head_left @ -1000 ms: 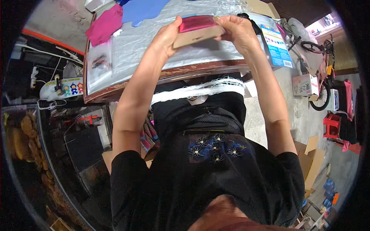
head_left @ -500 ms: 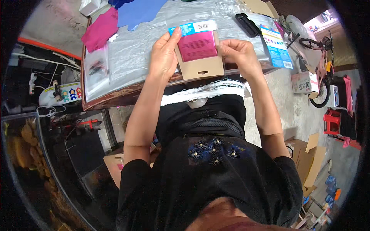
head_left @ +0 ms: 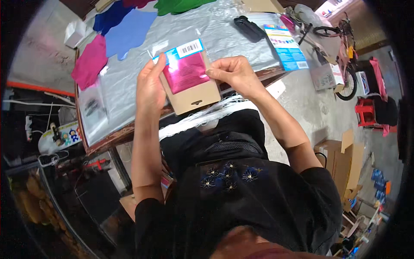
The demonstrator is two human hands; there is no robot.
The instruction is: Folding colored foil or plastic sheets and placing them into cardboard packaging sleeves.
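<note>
A flat package [head_left: 189, 102] with tan card, a blue strip with a barcode at its far end and a hang hole at its near end is held over the table's front edge. A shiny magenta packet [head_left: 186, 74] lies on its face. My left hand [head_left: 150, 84] grips the package's left side, thumb on the blue strip. My right hand [head_left: 235, 75] pinches at its right edge, beside the magenta packet. Beyond them on the table are a magenta flat piece [head_left: 90, 62], a light blue one [head_left: 131, 33], a dark blue one [head_left: 108, 18] and a green one [head_left: 181, 5].
Clear plastic sheeting [head_left: 161, 28] covers the table. A black elongated object [head_left: 250, 29] and a blue-and-white printed card [head_left: 286, 49] lie at its right. A clear bag [head_left: 92, 105] is near the left corner. A pink bicycle [head_left: 347, 52] and cardboard boxes [head_left: 340, 162] stand to the right.
The view has turned, so the table's things sit farther left in the picture. The package now slants, its far end tipped right-upward. Both hands remain at its sides.
</note>
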